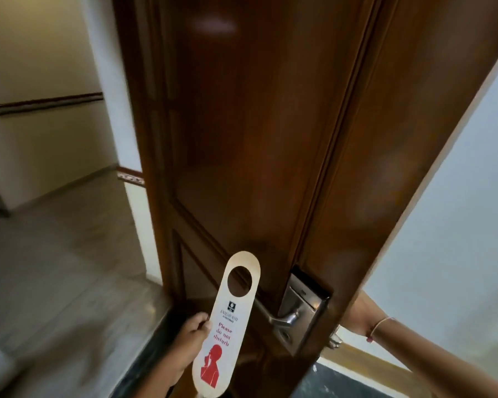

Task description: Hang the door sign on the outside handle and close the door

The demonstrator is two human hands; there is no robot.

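A dark brown wooden door [242,139] stands open in front of me, its outer face towards me. A silver lever handle [282,318] sits on a metal lock plate [302,308] near the door's edge. My left hand [184,346] grips a white "Please do not disturb" door sign [227,320] with red print. The sign stands upright, its round hole just left of the handle and apart from it. My right hand [357,314] reaches behind the door's edge at handle height; its fingers are hidden by the door, and a thin bracelet shows on the wrist.
A corridor with a pale tiled floor [55,268] and cream walls [41,67] opens on the left. A dark threshold strip [156,334] runs under the door. A light wall [457,225] rises on the right, beyond the door's edge.
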